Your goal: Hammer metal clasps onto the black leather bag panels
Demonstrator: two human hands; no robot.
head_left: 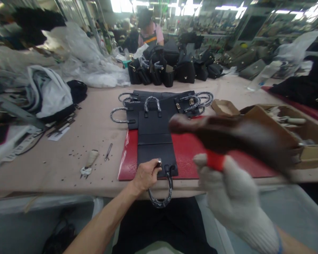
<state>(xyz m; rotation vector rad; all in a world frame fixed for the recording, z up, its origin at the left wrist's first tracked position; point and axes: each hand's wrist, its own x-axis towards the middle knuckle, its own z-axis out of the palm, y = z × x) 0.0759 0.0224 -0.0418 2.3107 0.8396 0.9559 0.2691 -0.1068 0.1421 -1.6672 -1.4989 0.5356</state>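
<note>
My bare left hand (146,175) pinches a short metal punch (159,162) upright over the near end of a black leather bag panel (155,128). Beside it, a plastic-wrapped bag handle (161,204) is attached to the panel and hangs past the table's front edge. In my right hand (231,192), which wears a white knitted glove, is a hammer (228,132), raised and smeared by motion; red shows at the grip. Under the panel lies a red mat (187,155). More black panels with wrapped handles (118,115) are stacked just behind.
Pincers (89,163), a thin metal rod (108,152) and small dark bits lie at left. A cardboard box (267,123) stands at right. Black bags (185,68) line the back, near a bottle (265,75). Another person (149,31) is beyond them.
</note>
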